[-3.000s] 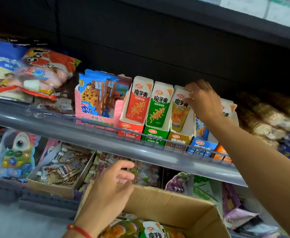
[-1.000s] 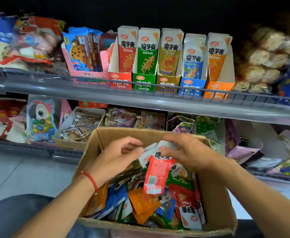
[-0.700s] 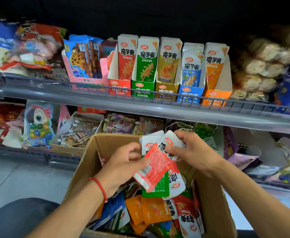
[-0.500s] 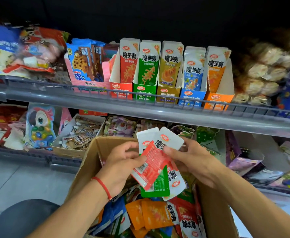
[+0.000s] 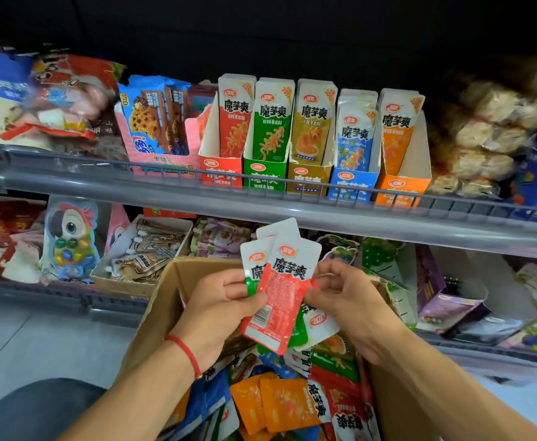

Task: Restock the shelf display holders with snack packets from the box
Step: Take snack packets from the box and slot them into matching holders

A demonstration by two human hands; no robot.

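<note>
Both hands have lifted a fanned bunch above the cardboard box (image 5: 165,300). Left hand (image 5: 219,310) pinches the red packet (image 5: 281,297); right hand (image 5: 346,300) grips the others. Sort by colour; red holder (image 5: 221,168) sits at twelve o'clock.

Above the cardboard box (image 5: 165,300) the air is open up to the grey shelf rail (image 5: 292,214), which crosses in front of the display holders (image 5: 308,173). All five holders stand touching side by side, each packed with upright packets (image 5: 273,122); only their tops are reachable from above. Biscuit packs (image 5: 155,119) flank them at left, wrapped buns (image 5: 483,135) at right.
</note>
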